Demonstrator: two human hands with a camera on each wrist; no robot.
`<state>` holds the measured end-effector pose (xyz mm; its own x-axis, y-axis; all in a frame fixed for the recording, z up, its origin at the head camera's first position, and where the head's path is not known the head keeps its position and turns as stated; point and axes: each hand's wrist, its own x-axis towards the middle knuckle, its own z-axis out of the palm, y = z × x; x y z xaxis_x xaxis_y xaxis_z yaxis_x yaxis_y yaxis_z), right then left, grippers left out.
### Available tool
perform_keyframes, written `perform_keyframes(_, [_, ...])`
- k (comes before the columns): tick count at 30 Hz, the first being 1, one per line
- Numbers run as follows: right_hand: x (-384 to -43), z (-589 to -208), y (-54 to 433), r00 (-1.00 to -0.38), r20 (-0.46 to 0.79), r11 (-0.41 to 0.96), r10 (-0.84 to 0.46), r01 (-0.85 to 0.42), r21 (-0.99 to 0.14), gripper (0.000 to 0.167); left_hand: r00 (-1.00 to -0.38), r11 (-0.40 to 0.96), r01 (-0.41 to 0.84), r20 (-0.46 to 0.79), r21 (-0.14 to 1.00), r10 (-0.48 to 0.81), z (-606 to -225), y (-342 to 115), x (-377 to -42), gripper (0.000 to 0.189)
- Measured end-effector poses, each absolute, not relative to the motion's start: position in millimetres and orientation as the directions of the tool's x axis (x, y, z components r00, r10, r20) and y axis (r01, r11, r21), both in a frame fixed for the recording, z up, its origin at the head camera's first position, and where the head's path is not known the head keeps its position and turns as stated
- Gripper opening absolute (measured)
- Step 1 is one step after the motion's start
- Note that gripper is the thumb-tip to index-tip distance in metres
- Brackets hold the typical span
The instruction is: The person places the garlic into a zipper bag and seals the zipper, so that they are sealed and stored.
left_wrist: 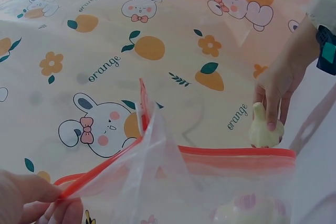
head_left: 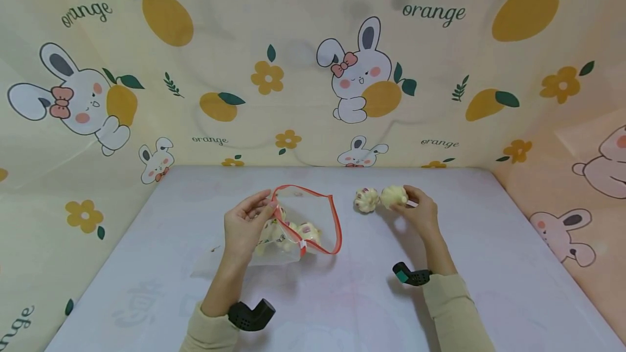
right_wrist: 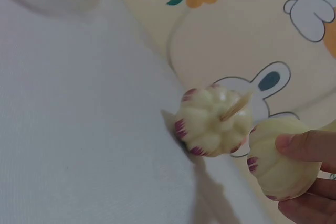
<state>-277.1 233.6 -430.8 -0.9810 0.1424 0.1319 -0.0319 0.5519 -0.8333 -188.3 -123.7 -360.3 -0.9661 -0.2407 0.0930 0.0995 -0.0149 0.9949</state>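
1. Take the step, as judged here, to be passing bulbs one at a time between the clear bag (head_left: 286, 257) and the desk (head_left: 342, 297); into or out of it, cannot tell.
2. With the left hand (head_left: 244, 227), pinch the red rim (head_left: 336, 227) between thumb and fingers at the near-left side of the mouth. Grip firmly, without dragging the bag across the desk.
3. Draw that edge gently outward, for a mouth wide enough to clear a whole bulb. In the left wrist view, watch the peaked fold of the rim: a likely snag.
4. With the right hand (head_left: 419, 215), pinch the held garlic bulb (head_left: 393, 197) round its body, thumb on one face and fingers on the opposite one. Location: right of the bag, well apart from the rim, just beside the standing bulb (head_left: 366, 200). Contact between the two: cannot tell.
5. Squeeze only enough to prevent slipping; release gently against probable rolling.
6. Spare the standing bulb, stem up on the desk, any nudge: move the fingers along the outer side.
7. Mind the bulbs inside the bag (head_left: 309, 231), gathered near the mouth. Lift over the rim, not against it, to avoid tipping the bag.
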Motion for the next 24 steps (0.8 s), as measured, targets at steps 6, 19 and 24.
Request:
perform_keyframes(6, [-272.7,-422.9,230.3,-0.976,0.157,0.534,0.153,-0.053,-0.844,0.061,-0.966,-0.019,0.104,0.096,0.994,-0.241,-359.9,-123.6,-188.1,0.032])
perform_keyframes(19, [-261.3,-408.1,222.2,-0.975,0.162,0.506,0.15,-0.065,-0.86,0.062,-0.967,0.002,0.082,0.08,0.997,-0.243,-359.3,-123.0,-187.9,0.033])
perform_keyframes(24, [-257.6,-405.5,219.4,-0.975,0.172,0.502,0.141,-0.08,-0.861,0.061,-0.966,0.014,0.074,0.075,0.997,-0.247,-358.6,-122.8,-187.5,0.032])
